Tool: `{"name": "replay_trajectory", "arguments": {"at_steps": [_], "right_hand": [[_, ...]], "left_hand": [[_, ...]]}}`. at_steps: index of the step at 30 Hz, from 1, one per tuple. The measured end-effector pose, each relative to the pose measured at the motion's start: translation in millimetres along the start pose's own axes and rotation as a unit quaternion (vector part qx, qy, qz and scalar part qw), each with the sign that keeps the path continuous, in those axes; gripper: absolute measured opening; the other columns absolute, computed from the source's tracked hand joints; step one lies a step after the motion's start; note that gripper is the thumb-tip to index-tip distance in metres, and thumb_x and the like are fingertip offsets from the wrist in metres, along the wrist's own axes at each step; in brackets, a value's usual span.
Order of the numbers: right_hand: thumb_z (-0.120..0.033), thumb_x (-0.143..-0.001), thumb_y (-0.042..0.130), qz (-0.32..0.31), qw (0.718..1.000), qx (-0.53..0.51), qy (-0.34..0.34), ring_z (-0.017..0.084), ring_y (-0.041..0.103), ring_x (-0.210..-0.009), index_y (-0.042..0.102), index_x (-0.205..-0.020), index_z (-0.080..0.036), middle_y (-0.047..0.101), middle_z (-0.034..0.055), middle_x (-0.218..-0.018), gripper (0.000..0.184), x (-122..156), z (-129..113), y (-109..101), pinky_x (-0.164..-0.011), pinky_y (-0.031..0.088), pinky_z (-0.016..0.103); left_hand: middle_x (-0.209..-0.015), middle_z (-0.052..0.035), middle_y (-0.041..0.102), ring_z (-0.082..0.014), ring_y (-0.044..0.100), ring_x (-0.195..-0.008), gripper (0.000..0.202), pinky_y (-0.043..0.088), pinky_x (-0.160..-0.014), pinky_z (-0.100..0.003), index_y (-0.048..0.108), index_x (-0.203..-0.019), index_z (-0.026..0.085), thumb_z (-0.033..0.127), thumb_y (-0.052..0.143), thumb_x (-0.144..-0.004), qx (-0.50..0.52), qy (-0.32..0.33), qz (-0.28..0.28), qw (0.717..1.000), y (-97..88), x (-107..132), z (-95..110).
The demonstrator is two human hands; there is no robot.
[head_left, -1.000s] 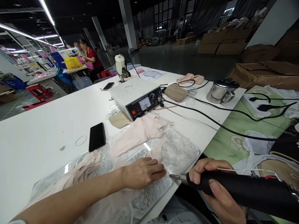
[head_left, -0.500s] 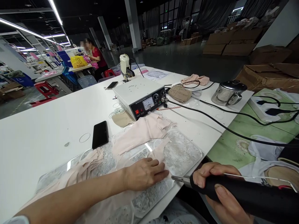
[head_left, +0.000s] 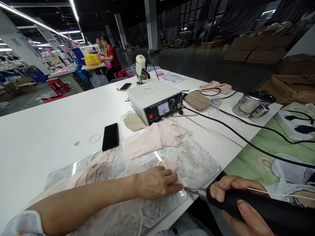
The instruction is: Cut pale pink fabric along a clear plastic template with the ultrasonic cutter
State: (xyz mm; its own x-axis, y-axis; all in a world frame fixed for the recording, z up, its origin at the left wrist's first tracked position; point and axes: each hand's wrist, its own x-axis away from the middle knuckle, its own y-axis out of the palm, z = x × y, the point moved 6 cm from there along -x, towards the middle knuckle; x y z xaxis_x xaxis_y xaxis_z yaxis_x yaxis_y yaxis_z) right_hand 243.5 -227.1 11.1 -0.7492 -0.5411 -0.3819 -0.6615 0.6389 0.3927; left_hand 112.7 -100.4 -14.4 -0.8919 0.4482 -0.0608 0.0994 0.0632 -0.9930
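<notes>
The view has swung leftward; the left hand [head_left: 157, 183] stays on thin pale-pink fabric [head_left: 172, 160] over one clear plastic board [head_left: 200, 160], fingers bent, pinching or not I can't tell. The right hand [head_left: 246, 211] grips one black, metal-tipped cylindrical tool [head_left: 283, 209] at four o'clock. Two black phones [head_left: 110, 137] lie toward eleven on the white table [head_left: 59, 131], dark workshop floor [head_left: 192, 62] beyond.

With the left hand [head_left: 157, 184] as the clock's centre, a fabric stack [head_left: 94, 170] lies at nine, a smartphone [head_left: 110, 137] between ten and eleven, the metered control box [head_left: 158, 109] at twelve behind folded fabric [head_left: 155, 137], a lidded mug [head_left: 253, 106] at two, the handheld tool [head_left: 268, 209], inside the right hand [head_left: 242, 203], at three. A board [head_left: 197, 160] lies beneath.
</notes>
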Motion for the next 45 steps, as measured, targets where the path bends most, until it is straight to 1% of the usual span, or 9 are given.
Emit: {"name": "replay_trajectory", "arguments": {"at_steps": [5, 9, 14, 22, 25, 28, 33, 39, 45], "right_hand": [[-0.028, -0.086, 0.059, 0.006, 1.000, 0.001, -0.006, 0.014, 0.054, -0.059, 0.061, -0.094, -0.025, 0.057, 0.0034, -0.078, 0.009, -0.3, 7.4, -2.3, -0.054, 0.054, 0.034], [-0.030, -0.084, 0.062, 0.007, 1.000, 0.003, -0.003, 0.014, 0.053, -0.059, 0.062, -0.094, -0.026, 0.057, 0.0037, -0.078, 0.011, -2.9, 9.2, 2.3, -0.054, 0.054, 0.034], [-0.028, -0.084, 0.062, -0.001, 1.000, 0.002, -0.007, 0.014, 0.056, -0.057, 0.063, -0.091, -0.024, 0.059, 0.0038, -0.077, 0.009, -6.8, 7.2, 7.3, -0.054, 0.055, 0.034], [-0.024, -0.085, 0.063, -0.052, 0.997, 0.049, -0.024, 0.014, 0.060, -0.056, 0.059, -0.089, -0.022, 0.061, 0.0020, -0.076, 0.006, -11.4, 6.2, 9.9, -0.054, 0.057, 0.034], [-0.025, -0.085, 0.063, -0.036, 0.999, 0.022, -0.020, 0.013, 0.057, -0.056, 0.060, -0.090, -0.022, 0.060, 0.0018, -0.076, 0.007, -11.8, 7.9, 8.9, -0.053, 0.056, 0.032], [-0.024, -0.085, 0.062, -0.017, 1.000, 0.004, -0.009, 0.013, 0.057, -0.058, 0.060, -0.091, -0.022, 0.059, 0.0024, -0.078, 0.006, -10.4, 10.9, 6.1, -0.056, 0.057, 0.033], [-0.024, -0.085, 0.061, -0.020, 1.000, 0.003, 0.001, 0.013, 0.058, -0.060, 0.060, -0.093, -0.022, 0.059, 0.0024, -0.079, 0.008, -8.4, 14.4, 3.7, -0.058, 0.057, 0.034], [-0.024, -0.085, 0.059, 0.001, 1.000, 0.013, -0.006, 0.014, 0.056, -0.061, 0.060, -0.093, -0.024, 0.059, 0.0028, -0.079, 0.008, -7.9, 14.6, 2.4, -0.058, 0.057, 0.034], [-0.025, -0.085, 0.061, -0.010, 1.000, 0.007, 0.002, 0.014, 0.056, -0.062, 0.059, -0.095, -0.023, 0.059, 0.0029, -0.081, 0.010, -7.1, 17.4, 2.4, -0.059, 0.056, 0.034]], "left_hand": [[-0.096, -0.0093, 0.061, -0.0158, 0.054, -0.072, 0.022, 0.043, -0.058, -0.029, 0.057, -0.118, 0.013, 0.018, 0.048, -0.098, -0.001, -0.002, 0.008, 1.000, 0.2, -0.3, 0.0], [-0.096, -0.0088, 0.061, -0.0157, 0.054, -0.072, 0.021, 0.041, -0.058, -0.030, 0.058, -0.115, 0.012, 0.018, 0.048, -0.098, 0.001, -0.003, 0.015, 1.000, -1.2, -0.4, 0.0], [-0.099, -0.0094, 0.062, -0.0158, 0.054, -0.073, 0.023, 0.041, -0.059, -0.029, 0.058, -0.118, 0.013, 0.018, 0.044, -0.099, 0.007, -0.007, 0.006, 1.000, -1.1, -0.5, 0.4], [-0.099, -0.0101, 0.061, -0.0167, 0.055, -0.073, 0.021, 0.041, -0.058, -0.029, 0.057, -0.116, 0.012, 0.018, 0.048, -0.098, 0.010, -0.004, 0.031, 0.999, -1.5, 1.7, 1.3], [-0.100, -0.0101, 0.061, -0.0161, 0.055, -0.073, 0.022, 0.041, -0.058, -0.029, 0.057, -0.117, 0.013, 0.018, 0.047, -0.099, 0.007, -0.008, 0.031, 0.999, -0.8, 1.8, 1.2], [-0.104, -0.0107, 0.062, -0.0161, 0.055, -0.074, 0.024, 0.042, -0.058, -0.029, 0.057, -0.119, 0.013, 0.018, 0.043, -0.101, 0.008, -0.010, 0.026, 1.000, 0.4, 2.0, 1.6], [-0.108, -0.0117, 0.062, -0.0162, 0.056, -0.075, 0.026, 0.043, -0.058, -0.029, 0.058, -0.121, 0.013, 0.018, 0.041, -0.101, 0.009, -0.016, 0.023, 1.000, 0.9, 2.9, 2.7], [-0.109, -0.0126, 0.062, -0.0162, 0.057, -0.076, 0.025, 0.043, -0.058, -0.029, 0.057, -0.120, 0.013, 0.019, 0.045, -0.100, 0.004, -0.019, 0.028, 0.999, -0.5, 2.6, 3.4], [-0.114, -0.0126, 0.062, -0.0162, 0.056, -0.075, 0.025, 0.042, -0.056, -0.029, 0.058, -0.118, 0.013, 0.018, 0.042, -0.100, 0.008, -0.028, 0.031, 0.999, -1.5, 3.4, 3.7]]}}
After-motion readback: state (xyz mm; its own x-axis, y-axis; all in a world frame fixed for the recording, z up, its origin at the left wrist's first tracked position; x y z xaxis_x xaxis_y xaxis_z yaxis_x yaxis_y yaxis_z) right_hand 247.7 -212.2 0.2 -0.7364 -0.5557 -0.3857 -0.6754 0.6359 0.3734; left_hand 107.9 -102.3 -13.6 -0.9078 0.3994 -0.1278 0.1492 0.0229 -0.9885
